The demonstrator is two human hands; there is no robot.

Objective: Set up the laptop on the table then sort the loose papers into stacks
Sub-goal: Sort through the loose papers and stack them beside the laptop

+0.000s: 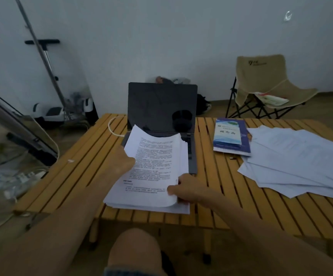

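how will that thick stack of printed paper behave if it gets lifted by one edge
The paper stack would probably sag: its top sheets already curl where the left hand lifts them. Its unbound sheets look fanned near the right hand, so they may slide apart. It is likely heavy given its thickness.

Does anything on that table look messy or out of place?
Yes. The thick stack of papers, held by both hands, lies across the open laptop, covering most of its keyboard. On the table's right side, loose sheets are fanned out unevenly instead of squared up.
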